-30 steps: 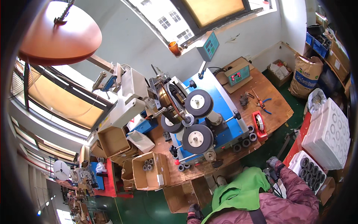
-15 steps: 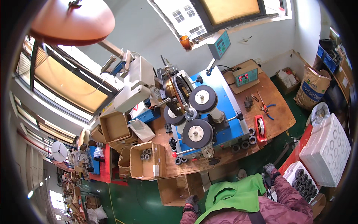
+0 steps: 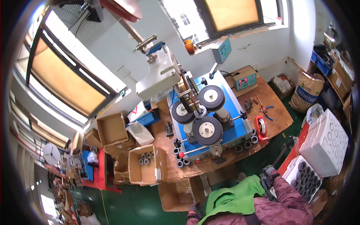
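Note:
My right hand [image 3: 270, 172], in a dark grey glove, is beside my right hip with its fingers curled over a black armrest-like part [image 3: 266, 183]. My left hand [image 3: 194, 210], also gloved, hangs low beside an open cardboard box [image 3: 175, 198]; its fingers are blurred. A green apron [image 3: 234, 197] covers my lap. In front of me stands a blue-topped winding machine [image 3: 234, 112]. Its three black-rimmed rollers [image 3: 207, 130] surround a small grey ring [image 3: 201, 111], below an upright winding head [image 3: 185, 88]. Neither hand touches the machine.
Several dark rings [image 3: 247, 144] line the bench's front edge. Pliers [image 3: 265, 110] and a red tape dispenser [image 3: 261, 127] lie on the right. A cardboard box [image 3: 146, 168] with rings stands left. White foam trays [image 3: 325, 144], one filled with dark rings, are at my right.
My view has shifted, and the reddish disc overhead has slid toward the top edge. The machine's white arm appears farther right. Both hands stay beside my body, the left slightly lower in view.

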The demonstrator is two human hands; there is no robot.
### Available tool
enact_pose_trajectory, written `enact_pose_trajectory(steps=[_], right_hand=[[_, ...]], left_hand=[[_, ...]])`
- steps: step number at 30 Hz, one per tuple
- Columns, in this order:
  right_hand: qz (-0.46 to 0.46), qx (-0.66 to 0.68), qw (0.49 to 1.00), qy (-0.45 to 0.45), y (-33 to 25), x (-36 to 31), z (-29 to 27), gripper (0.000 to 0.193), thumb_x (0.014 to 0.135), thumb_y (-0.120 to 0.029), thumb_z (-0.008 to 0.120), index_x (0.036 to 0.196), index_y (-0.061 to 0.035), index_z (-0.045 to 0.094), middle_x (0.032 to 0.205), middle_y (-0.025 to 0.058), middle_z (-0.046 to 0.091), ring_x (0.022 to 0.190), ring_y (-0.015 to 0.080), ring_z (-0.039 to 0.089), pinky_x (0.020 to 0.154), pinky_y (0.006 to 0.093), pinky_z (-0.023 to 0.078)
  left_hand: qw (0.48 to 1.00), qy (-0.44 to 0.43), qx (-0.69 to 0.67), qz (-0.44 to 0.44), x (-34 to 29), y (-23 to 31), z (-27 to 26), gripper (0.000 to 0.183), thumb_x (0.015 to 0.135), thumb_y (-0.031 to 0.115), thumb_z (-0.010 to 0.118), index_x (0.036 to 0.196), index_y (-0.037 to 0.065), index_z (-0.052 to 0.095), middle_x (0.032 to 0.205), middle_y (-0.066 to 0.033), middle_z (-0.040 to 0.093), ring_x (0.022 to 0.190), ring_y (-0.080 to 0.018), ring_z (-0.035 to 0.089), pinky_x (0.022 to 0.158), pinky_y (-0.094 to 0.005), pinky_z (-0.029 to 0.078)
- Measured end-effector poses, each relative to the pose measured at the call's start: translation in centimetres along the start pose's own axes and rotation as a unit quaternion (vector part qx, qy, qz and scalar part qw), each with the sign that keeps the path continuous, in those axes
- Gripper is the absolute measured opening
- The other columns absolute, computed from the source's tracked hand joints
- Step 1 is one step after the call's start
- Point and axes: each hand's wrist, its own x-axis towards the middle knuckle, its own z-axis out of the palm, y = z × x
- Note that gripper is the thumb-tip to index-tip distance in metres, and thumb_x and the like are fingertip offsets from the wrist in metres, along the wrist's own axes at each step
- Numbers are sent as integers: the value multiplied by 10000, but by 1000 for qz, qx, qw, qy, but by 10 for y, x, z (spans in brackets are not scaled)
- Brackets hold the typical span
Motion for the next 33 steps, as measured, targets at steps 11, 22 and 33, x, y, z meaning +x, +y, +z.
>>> enact_pose_trajectory(steps=[11,22,33], right_hand=[[288,312,900,-102,-27,29,-15,194,745,-245,601,859,-110,681,811,107,662,769,260,635,694,372,491],[300,207,925,-110,64,60,27,232,742,-256,564,908,-118,651,917,104,641,877,276,603,730,383,482],[297,295,889,-184,57,83,-23,244,767,-248,566,886,-39,609,802,143,622,729,295,592,640,376,477]], left_hand=[[981,25,189,29,-39,49,-27,255,743,186,626,981,102,593,935,-102,635,852,-274,611,720,-368,486],[937,83,334,52,-62,142,30,254,722,148,643,967,105,594,915,-104,635,830,-277,608,710,-351,488],[900,215,-291,-244,-49,220,64,268,790,179,565,970,-19,588,908,-146,630,746,-248,625,653,-330,517]])
